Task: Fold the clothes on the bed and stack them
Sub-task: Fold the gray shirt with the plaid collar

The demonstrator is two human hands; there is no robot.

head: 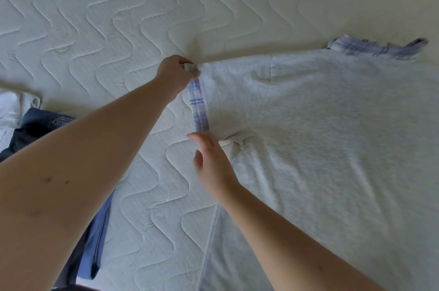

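The mattress [118, 17] has a matt, off-white quilted cloth cover, stitched in wavy lines that leave soft raised ridges. The shirt [332, 124] spread over it is a pale heathered grey knit, matt and slightly fuzzy, with shallow creases near the armpit. Its sleeve cuff [199, 105] and collar [377, 48] are trimmed with a smoother woven plaid cloth in blue and lilac. At the left edge lie dark navy cloth [35, 129], brighter blue cloth [97, 238] and white cloth [9, 110], all matt.

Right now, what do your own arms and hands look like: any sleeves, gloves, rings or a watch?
Both forearms are bare as far as the frame shows: no sleeves, gloves or watch. The left hand and right hand show no rings. The left forearm has a few small dark marks.
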